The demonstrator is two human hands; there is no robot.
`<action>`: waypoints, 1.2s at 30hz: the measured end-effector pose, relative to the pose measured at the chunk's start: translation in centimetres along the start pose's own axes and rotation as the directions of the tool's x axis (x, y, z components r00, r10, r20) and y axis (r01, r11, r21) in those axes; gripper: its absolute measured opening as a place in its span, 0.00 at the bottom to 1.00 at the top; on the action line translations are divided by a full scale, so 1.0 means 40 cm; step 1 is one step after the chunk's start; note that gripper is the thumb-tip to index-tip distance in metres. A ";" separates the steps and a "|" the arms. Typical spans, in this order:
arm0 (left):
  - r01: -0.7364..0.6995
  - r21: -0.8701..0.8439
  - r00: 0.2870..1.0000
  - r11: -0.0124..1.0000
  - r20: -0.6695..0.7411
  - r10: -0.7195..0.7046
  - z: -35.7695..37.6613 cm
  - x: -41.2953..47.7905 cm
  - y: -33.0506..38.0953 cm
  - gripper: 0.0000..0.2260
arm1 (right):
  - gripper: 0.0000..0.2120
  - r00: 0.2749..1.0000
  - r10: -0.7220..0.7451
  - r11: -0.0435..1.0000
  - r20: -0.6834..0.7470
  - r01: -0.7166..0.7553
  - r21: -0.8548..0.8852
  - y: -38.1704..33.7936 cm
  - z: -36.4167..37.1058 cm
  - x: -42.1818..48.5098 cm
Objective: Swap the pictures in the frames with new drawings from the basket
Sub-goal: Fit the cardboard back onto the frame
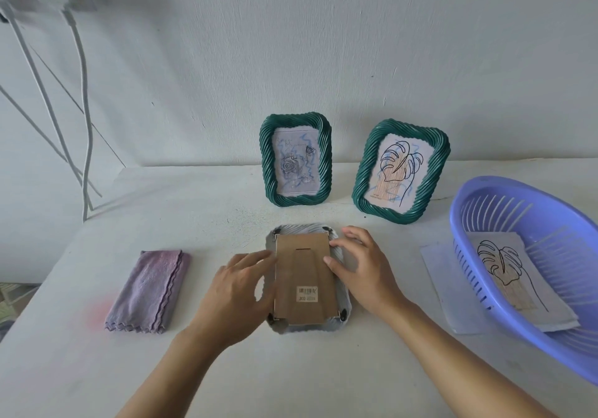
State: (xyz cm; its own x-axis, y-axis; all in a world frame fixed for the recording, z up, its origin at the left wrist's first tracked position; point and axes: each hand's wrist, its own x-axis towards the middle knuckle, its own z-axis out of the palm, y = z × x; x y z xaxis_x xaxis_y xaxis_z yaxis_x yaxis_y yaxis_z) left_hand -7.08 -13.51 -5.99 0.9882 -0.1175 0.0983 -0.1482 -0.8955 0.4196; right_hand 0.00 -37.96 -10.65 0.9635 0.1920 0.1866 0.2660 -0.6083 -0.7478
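With the white frame (301, 327) face down on the table (291, 369), the left hand (239, 285) and right hand (362, 265) rest relaxed fingers on its cardboard backing (304, 275), gripping nothing, seemingly ready to turn the corner tabs (343, 313).

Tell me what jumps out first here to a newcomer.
A white frame lies face down at centre, cardboard back up, left hand and right hand touching its sides. Behind stand a green rose frame and a green leaf frame; a purple basket holding a leaf drawing sits at right.

White table (226, 197) bears folded cloth (149, 291), face-down frame (304, 275), upright rose frame (295, 158), leaf frame (401, 171), basket (517, 189), sheet (437, 275)
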 end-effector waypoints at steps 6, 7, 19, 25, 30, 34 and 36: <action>-0.077 -0.021 0.979 0.997 0.186 0.080 -0.018 -0.075 -0.042 0.31 | 0.13 1.000 0.008 1.000 -0.019 -0.008 0.004 -0.002 0.002 -0.001; -0.083 -0.031 0.979 0.996 0.182 0.087 -0.017 -0.083 -0.039 0.31 | 0.13 1.000 0.012 1.000 -0.019 -0.012 0.006 -0.004 0.003 -0.001; -0.026 -0.222 0.997 0.975 -0.071 0.011 0.013 -0.102 0.006 0.25 | 0.11 0.997 0.030 1.000 -0.069 -0.029 0.006 -0.019 0.013 -0.008; 0.040 -0.345 0.994 0.938 -0.081 -0.072 0.005 -0.112 0.021 0.22 | 0.11 0.997 0.048 0.999 -0.069 -0.046 0.026 -0.022 0.011 -0.007; 0.029 -0.319 0.998 0.947 -0.045 -0.045 -0.007 -0.110 0.032 0.17 | 0.11 0.998 0.029 0.999 -0.061 -0.028 0.022 -0.019 0.005 -0.008; 0.043 -0.292 0.999 0.955 -0.004 -0.046 -0.012 -0.103 0.036 0.16 | 0.11 0.998 0.027 1.000 -0.051 -0.027 0.010 -0.020 0.008 -0.009; 0.094 -0.329 0.995 0.940 -0.002 -0.100 -0.013 -0.100 0.039 0.17 | 0.11 0.998 0.021 1.000 -0.055 -0.021 0.004 -0.019 0.009 -0.008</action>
State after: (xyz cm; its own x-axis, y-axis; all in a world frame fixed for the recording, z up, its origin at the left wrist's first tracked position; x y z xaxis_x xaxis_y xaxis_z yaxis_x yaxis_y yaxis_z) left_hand -11.29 -14.23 -5.27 0.9980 -0.0264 0.0575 -0.0591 -0.7110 0.7007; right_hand -0.53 -37.30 -10.39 0.9691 0.1362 0.2058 0.2457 -0.6088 -0.7543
